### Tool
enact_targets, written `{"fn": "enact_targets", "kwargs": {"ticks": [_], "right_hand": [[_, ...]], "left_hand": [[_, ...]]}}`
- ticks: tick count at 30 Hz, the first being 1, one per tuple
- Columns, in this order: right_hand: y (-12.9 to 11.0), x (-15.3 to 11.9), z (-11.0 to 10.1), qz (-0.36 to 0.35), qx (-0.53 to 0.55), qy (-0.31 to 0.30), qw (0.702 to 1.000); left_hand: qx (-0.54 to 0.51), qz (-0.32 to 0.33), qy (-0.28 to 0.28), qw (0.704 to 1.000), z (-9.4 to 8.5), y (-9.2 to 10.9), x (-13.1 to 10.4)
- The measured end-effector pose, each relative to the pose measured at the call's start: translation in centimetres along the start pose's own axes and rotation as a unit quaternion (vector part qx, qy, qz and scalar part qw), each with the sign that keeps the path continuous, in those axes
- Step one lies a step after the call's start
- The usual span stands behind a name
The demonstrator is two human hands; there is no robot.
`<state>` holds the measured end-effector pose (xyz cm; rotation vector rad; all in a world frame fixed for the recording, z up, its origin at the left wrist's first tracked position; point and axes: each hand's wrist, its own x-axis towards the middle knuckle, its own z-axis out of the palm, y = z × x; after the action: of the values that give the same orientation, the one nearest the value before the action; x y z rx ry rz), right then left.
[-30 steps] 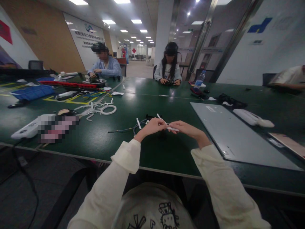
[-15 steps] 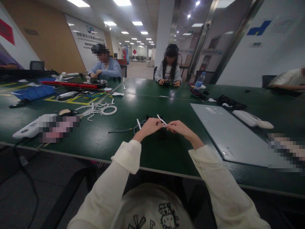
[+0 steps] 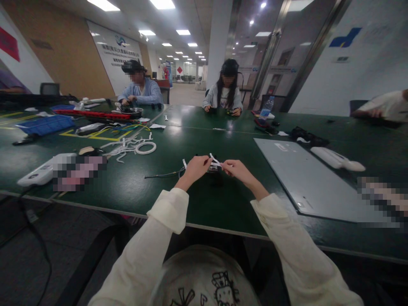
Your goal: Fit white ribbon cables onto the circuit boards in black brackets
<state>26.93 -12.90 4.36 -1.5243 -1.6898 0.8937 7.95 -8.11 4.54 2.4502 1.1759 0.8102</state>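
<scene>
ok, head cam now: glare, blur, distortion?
Head view: ceiling lights glare on the green tabletop; head view: wide-angle lean in the side walls; head view: fine detail on the white strips at the hands is soft; head view: pixelated patches at both sides.

The left grip (image 3: 195,168) and right grip (image 3: 237,169) pinch a white strip (image 3: 216,161) over the green table (image 3: 229,204).

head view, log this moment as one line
left hand: at white strip, grip unclear; right hand: pinching white strip; near left hand: dark cable; on green table: grey panel
</scene>
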Motion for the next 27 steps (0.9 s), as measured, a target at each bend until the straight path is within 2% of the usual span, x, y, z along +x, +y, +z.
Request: {"fn": "enact_targets", "kwargs": {"ticks": [3, 6, 9, 12, 15, 17, 19, 22, 27], "right_hand": [[0.4, 0.3, -0.1, -0.003, 0.045, 0.092, 0.995], [1.2, 0.7, -1.1, -0.004, 0.042, 0.183, 0.982], [2.5, 0.7, -3.3, -0.002, -0.125, 0.276, 0.953], [4.3, 0.2, -6.1, 0.057, -0.321, 0.335, 0.884], [6.6, -0.5, -8.1, 0.157, -0.406, 0.353, 0.829], [8.1, -0.8, -8.7, 0.213, -0.416, 0.343, 0.815], [9.1, -0.7, -8.8, 0.245, -0.409, 0.317, 0.820], [9.4, -0.2, -8.3, 0.249, -0.401, 0.286, 0.834], [9.2, 0.3, -7.8, 0.244, -0.385, 0.304, 0.837]], "left_hand": [[0.073, -0.041, 0.040, 0.996, -0.4, -0.3, 0.0], [0.119, 0.005, 0.033, 0.992, -0.5, -0.6, -0.2], [0.146, 0.085, -0.027, 0.985, 0.0, -1.0, -0.5], [0.157, 0.111, -0.099, 0.976, 0.7, -1.7, -0.5], [0.153, 0.108, -0.129, 0.974, 0.9, -2.2, -0.4], [0.149, 0.111, -0.136, 0.973, 0.7, -2.4, -0.4], [0.147, 0.116, -0.146, 0.971, 0.5, -2.5, -0.3], [0.145, 0.123, -0.162, 0.968, 0.2, -2.6, -0.3], [0.158, 0.153, -0.143, 0.965, 0.2, -2.8, 0.0]]}}
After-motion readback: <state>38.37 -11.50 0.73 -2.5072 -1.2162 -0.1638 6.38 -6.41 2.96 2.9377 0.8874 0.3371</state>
